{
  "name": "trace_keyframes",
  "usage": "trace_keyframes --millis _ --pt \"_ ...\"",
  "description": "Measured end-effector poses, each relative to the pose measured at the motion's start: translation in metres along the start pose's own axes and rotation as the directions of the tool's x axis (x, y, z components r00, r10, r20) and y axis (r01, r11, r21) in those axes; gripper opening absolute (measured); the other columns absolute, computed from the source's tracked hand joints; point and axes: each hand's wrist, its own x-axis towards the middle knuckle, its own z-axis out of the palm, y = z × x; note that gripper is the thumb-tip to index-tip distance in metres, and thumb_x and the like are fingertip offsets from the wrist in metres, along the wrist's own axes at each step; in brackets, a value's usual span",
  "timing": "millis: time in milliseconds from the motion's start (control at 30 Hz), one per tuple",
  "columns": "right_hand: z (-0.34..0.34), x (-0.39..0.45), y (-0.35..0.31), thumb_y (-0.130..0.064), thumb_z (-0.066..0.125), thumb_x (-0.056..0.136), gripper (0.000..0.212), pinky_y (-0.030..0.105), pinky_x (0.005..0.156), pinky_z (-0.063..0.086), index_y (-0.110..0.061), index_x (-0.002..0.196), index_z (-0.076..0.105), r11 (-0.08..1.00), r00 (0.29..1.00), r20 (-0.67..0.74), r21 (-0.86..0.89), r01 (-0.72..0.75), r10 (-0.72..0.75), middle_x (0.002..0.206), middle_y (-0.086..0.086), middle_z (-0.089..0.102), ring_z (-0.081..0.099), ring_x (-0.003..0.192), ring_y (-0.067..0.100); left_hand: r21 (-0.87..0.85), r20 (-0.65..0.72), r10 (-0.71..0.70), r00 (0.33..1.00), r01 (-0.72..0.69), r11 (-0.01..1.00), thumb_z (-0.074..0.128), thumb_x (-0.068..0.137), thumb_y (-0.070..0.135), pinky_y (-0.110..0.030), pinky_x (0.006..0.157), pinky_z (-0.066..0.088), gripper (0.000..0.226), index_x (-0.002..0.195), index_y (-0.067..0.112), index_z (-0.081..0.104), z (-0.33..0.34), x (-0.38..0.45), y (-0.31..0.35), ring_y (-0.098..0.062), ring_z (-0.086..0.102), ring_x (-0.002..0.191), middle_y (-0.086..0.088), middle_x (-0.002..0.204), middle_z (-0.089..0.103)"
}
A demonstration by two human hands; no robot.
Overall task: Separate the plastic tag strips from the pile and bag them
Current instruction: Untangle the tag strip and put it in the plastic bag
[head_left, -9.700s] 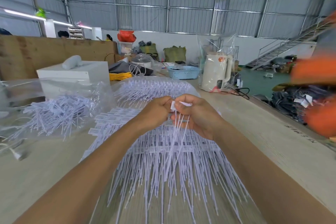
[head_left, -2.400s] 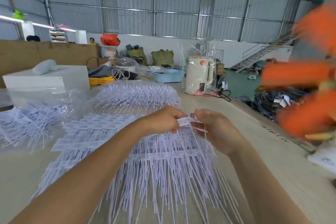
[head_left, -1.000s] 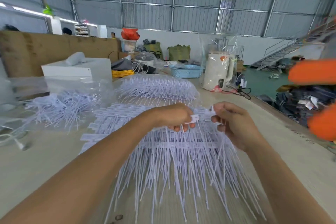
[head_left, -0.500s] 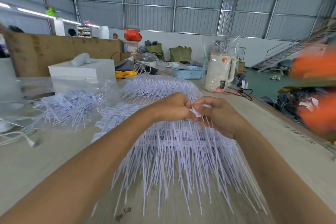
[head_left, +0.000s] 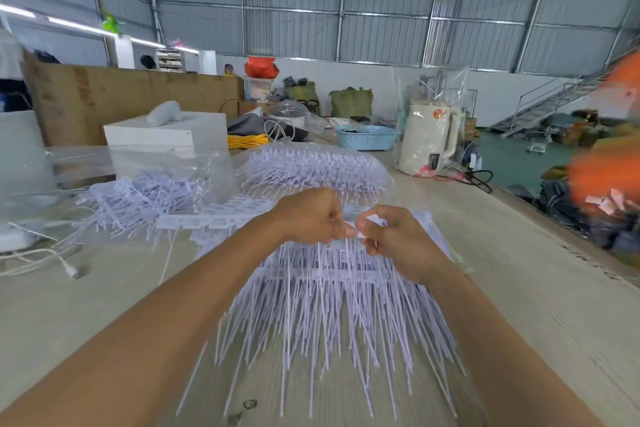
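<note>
Two bare arms reach out over the table (head_left: 519, 281) from 6 o'clock, and the hands meet near the middle of the view. The left hand (head_left: 308, 217) is curled into a loose fist with the knuckles up. Its fingers (head_left: 337, 229) pinch the white top of a tag strip (head_left: 356, 230). The right hand (head_left: 398, 239) sits just beside it at 3 o'clock, also curled, and its thumb and first finger pinch the same white bit from the other side. The two hands almost touch. Thin white stems hang down from where they hold.

Under the hands lies the big pile of tag strips (head_left: 329, 305). Its long thin stems fan out toward 6 o'clock, and the flat white bars lie across it.

At 12 o'clock from the hands is a clear bag (head_left: 311, 166) full of strips, lying on the table. At 10 o'clock is another clear bag (head_left: 145, 191) with more strips inside, some poking out.

Farther back at 1 o'clock a white kettle (head_left: 429, 139) stands wrapped in clear plastic. A blue basket (head_left: 367, 137) sits just beside it, at 12 o'clock. A white box (head_left: 166, 130) is at 11 o'clock. A white cord (head_left: 41, 260) lies on the table at 9 o'clock. Something orange and blurry (head_left: 606, 177) shows at 3 o'clock; I cannot tell what it is.
</note>
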Motion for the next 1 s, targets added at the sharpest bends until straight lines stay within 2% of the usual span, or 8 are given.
trace_keyframes --millis 267,400,567,733,800,867,933,1000 --pt "0.006 -0.004 -0.004 -0.004 0.054 0.093 0.015 0.019 0.041 0.042 0.001 0.081 0.061 0.999 0.998 0.022 -0.007 -0.052 0.052 0.066 0.014 0.061 0.055 0.043 0.011 -0.172 0.005 0.040 0.999 -0.038 0.984 0.059 0.091 0.031 -0.021 0.052 0.035 0.035 0.058 0.022 0.057 0.015 0.000 -0.010 0.004 0.045 0.039 0.010 0.052 0.056" --pt "0.005 -0.005 -0.003 -0.001 0.054 0.092 0.017 0.019 0.043 0.037 -0.001 0.078 0.061 0.997 0.999 -0.026 -0.073 0.018 -0.020 0.060 0.011 0.057 0.047 0.045 0.011 -0.390 0.009 0.006 1.000 -0.003 0.921 0.062 0.091 0.021 -0.010 0.041 0.033 0.037 0.054 0.018 0.057 0.016 0.000 -0.008 0.003 0.043 0.035 0.013 0.039 0.049" --pt "0.003 -0.006 0.001 0.001 0.056 0.090 0.022 0.020 0.043 0.037 -0.009 0.071 0.060 0.979 0.984 -0.087 -0.148 0.143 -0.157 0.045 -0.002 0.052 0.044 0.040 0.007 -0.520 0.075 -0.064 0.995 0.093 0.849 0.064 0.089 0.021 -0.011 0.037 0.030 0.030 0.060 0.015 0.059 0.011 0.001 0.000 0.001 0.044 0.037 0.012 0.041 0.054" --pt "-0.008 -0.003 0.010 0.000 0.057 0.088 0.017 0.016 0.044 0.037 -0.010 0.075 0.058 0.870 0.948 -0.160 -0.460 0.177 -0.277 0.049 -0.002 0.054 0.047 0.039 0.003 -0.612 0.188 -0.072 0.980 0.174 0.771 0.065 0.088 0.024 -0.013 0.037 0.021 0.031 0.059 0.014 0.060 0.003 -0.004 -0.003 -0.007 0.030 0.037 0.009 0.040 0.044" --pt "-0.021 -0.002 0.007 0.001 0.056 0.089 0.017 0.020 0.045 0.040 -0.007 0.074 0.059 0.966 0.953 -0.255 -0.238 0.104 -0.166 0.046 -0.002 0.053 0.045 0.040 0.005 -0.569 0.152 -0.084 0.985 0.156 0.807 0.064 0.089 0.028 -0.013 0.041 0.029 0.029 0.062 0.015 0.063 0.001 -0.007 -0.006 -0.006 0.037 0.040 0.010 0.040 0.048" --pt "-0.035 -0.002 0.000 0.001 0.050 0.092 0.018 0.017 0.040 0.037 -0.004 0.076 0.057 0.980 0.958 -0.286 0.191 0.049 0.007 0.051 0.001 0.052 0.043 0.041 0.007 -0.513 0.103 -0.088 0.991 0.129 0.848 0.061 0.090 0.033 -0.015 0.046 0.035 0.028 0.067 0.016 0.064 0.000 -0.009 -0.007 -0.006 0.043 0.045 0.012 0.043 0.053" --pt "-0.042 -0.004 -0.009 0.001 0.039 0.095 0.022 0.011 0.033 0.031 -0.003 0.076 0.050 0.844 0.980 -0.147 0.534 -0.038 0.137 0.062 0.006 0.044 0.039 0.040 0.004 -0.474 0.103 -0.066 0.993 0.107 0.874 0.057 0.092 0.035 -0.017 0.047 0.036 0.029 0.067 0.021 0.062 0.001 -0.011 -0.004 -0.010 0.043 0.048 0.009 0.049 0.054" --pt "-0.038 -0.007 -0.013 0.002 0.035 0.094 0.023 0.010 0.031 0.029 -0.004 0.075 0.046 0.780 0.984 0.026 0.606 -0.156 0.177 0.066 0.008 0.041 0.039 0.042 0.004 -0.415 0.126 -0.049 0.991 0.098 0.905 0.054 0.093 0.037 -0.017 0.048 0.038 0.030 0.066 0.026 0.058 0.005 -0.011 0.001 -0.009 0.045 0.046 0.004 0.058 0.055"
